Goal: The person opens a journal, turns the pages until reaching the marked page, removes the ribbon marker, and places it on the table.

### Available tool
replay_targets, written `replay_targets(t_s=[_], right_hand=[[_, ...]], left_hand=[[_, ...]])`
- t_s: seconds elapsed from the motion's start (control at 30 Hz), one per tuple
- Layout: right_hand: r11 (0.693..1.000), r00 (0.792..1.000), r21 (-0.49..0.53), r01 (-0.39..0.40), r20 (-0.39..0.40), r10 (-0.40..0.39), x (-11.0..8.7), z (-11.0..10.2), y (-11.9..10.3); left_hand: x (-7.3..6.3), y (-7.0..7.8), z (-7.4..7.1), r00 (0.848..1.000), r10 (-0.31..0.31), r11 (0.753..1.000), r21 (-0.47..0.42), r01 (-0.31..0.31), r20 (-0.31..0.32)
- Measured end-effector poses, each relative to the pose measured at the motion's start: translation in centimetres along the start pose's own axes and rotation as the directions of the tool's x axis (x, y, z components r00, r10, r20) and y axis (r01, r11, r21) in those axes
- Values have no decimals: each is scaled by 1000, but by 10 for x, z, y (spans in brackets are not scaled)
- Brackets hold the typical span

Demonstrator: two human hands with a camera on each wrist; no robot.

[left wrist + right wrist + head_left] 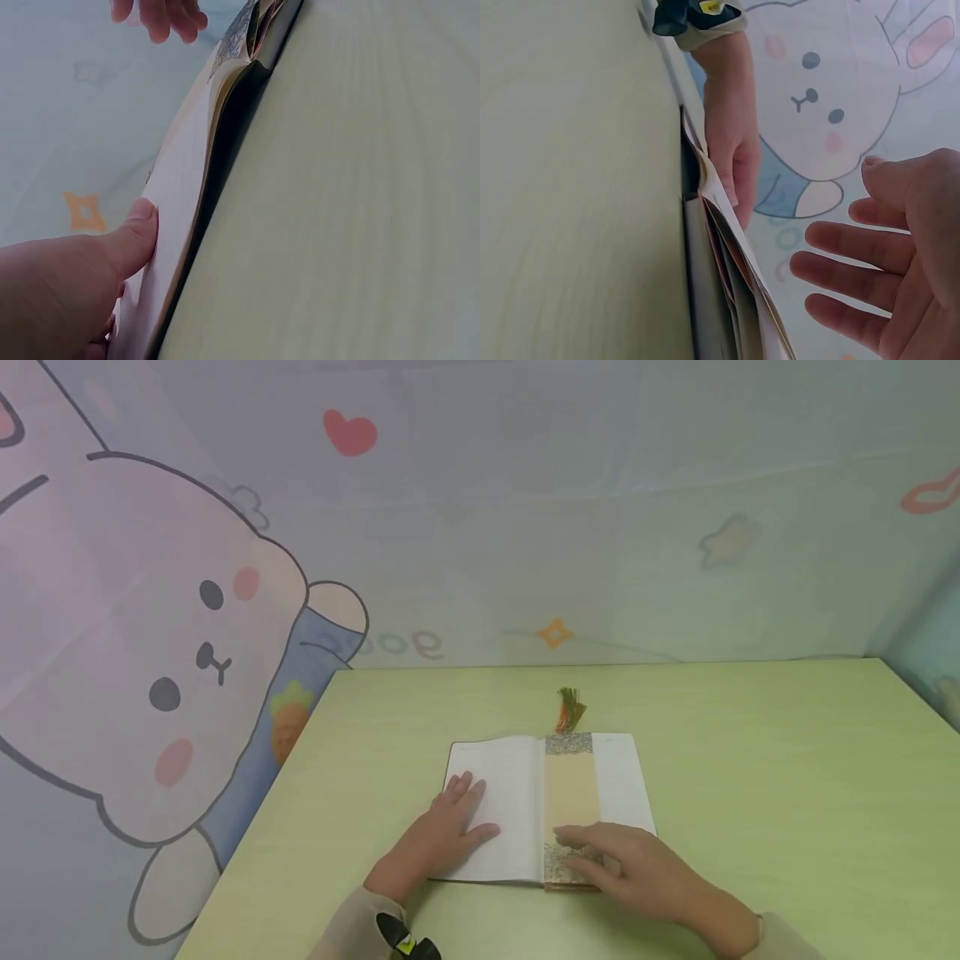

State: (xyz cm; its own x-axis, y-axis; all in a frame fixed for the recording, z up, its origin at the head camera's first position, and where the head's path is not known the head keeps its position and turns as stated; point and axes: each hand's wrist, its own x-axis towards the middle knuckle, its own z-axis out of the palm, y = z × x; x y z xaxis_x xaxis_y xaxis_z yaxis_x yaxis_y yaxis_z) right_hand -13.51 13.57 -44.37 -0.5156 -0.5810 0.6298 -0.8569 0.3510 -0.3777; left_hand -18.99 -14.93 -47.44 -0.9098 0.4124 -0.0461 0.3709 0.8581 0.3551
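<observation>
An open notebook [502, 777] with white pages lies on the table in the head view. Along the inner side of its right page lies a long cream strip [572, 785] with grey patterned ends, looking like a bookmark. A green and orange tassel [570, 710] sticks out beyond its far end. My left hand [446, 831] rests on the left page with its fingers spread. In the right wrist view, my right hand [892, 262] has loosely extended fingers and holds nothing. It hovers over the strip's near end, where several thin layers [735, 277] stand slightly apart.
The pale green table [750, 760] extends around the notebook on all sides. Behind it hangs a light backdrop [525, 552] printed with a large rabbit, a heart and stars. A dark band with a yellow mark [405, 939] sits at my left cuff.
</observation>
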Motion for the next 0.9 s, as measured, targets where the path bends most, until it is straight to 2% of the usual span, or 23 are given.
replay_targets(t_s=[0.13, 0.2, 0.27, 0.33, 0.5, 0.53, 0.57, 0.67, 0.8, 0.9], right_hand=[[987, 994, 119, -105, 33, 102, -4, -10, 3], [950, 975, 223, -218, 89, 203, -7, -15, 4], [887, 940, 313, -340, 153, 306, -9, -21, 5], [810, 906, 407, -422, 202, 371, -9, -25, 7], [632, 855, 581, -513, 277, 439, -7, -33, 14], [594, 838, 601, -535, 291, 461, -7, -34, 15], [551, 814, 614, -566, 307, 494, -6, -36, 16], [398, 714, 640, -657, 359, 601, -5, -39, 19], [181, 562, 659, -730, 429, 707, -3, -43, 22], [62, 487, 667, -742, 474, 733, -2, -46, 22]], left_hand=[[3, 1, 0, 1000, 2, 1000, -3, -2, -7], [3, 1, 0, 1000, 8, 1000, -13, -8, -8], [3, 1, 1, 1000, 5, 1000, -20, -5, -2], [3, 1, 1, 1000, -2, 1000, -21, 2, 0], [0, 0, -1, 1000, -17, 1000, -16, 17, -7], [-1, 0, -1, 1000, -14, 1000, -19, 14, -11], [-1, 0, -2, 1000, -9, 1000, -24, 9, -17], [-2, 1, -2, 1000, 4, 999, -31, -5, -31], [-2, 0, -2, 999, 9, 1000, -27, -10, -36], [-1, 1, -1, 999, 8, 1000, -26, -9, -31]])
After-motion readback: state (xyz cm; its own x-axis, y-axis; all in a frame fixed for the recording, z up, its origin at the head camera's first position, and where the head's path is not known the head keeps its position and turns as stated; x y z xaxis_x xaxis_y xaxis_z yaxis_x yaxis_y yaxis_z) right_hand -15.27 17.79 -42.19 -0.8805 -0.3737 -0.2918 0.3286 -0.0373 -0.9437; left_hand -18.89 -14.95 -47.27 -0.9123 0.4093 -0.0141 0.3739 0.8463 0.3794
